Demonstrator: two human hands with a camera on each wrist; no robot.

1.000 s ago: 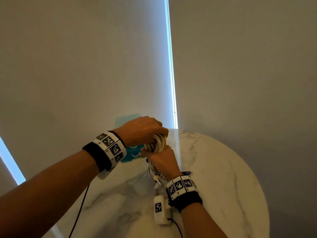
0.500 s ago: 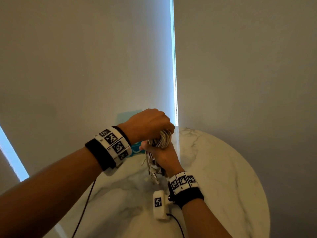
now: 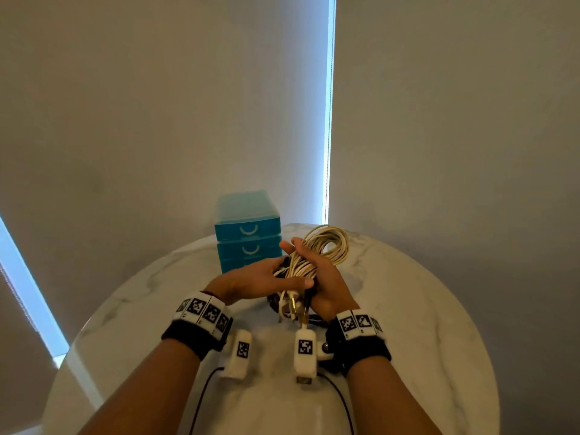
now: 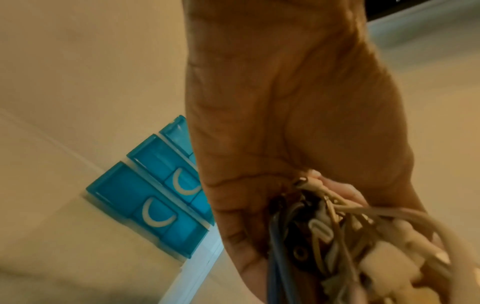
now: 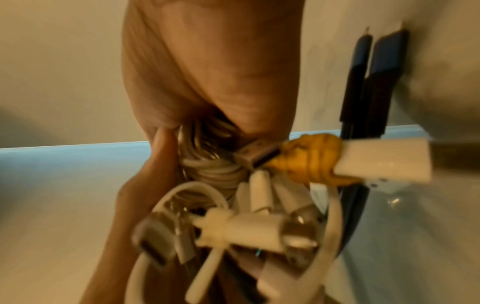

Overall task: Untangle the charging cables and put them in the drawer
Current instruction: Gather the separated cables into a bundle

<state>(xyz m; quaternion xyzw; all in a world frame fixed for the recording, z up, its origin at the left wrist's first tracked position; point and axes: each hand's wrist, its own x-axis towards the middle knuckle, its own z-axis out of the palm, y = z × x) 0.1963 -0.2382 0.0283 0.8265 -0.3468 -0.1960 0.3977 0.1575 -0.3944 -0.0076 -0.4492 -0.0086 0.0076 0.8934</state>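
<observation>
Both hands are up over the round marble tabletop (image 3: 423, 309) with one big bundle of charging cables (image 3: 317, 252) between them. The right hand (image 3: 323, 277) has its fingers curled round the middle of the bundle, palm up, and the cream-coloured loops stick out past its fingers toward the far edge of the tabletop. The left hand (image 3: 251, 282) comes in from the side, thumb laid over the cables just below that grip, so it's holding the same bundle too; how its other fingers lie underneath I can't really tell from the head view.

The loose ends hang down below both hands: white plugs, a metal USB end, one with a yellowed, cracked collar (image 5: 309, 158), plus a couple of dark blue cable ends (image 5: 374, 82). In the right wrist view it's a proper knot of connectors, all a bit blurry.

The small teal drawer unit (image 3: 248, 230) sits at the back of the tabletop, just beyond the left hand, right up by the wall. Its drawers with the white crescent handles (image 4: 158, 214) are all closed, and none of the cables are in there yet
</observation>
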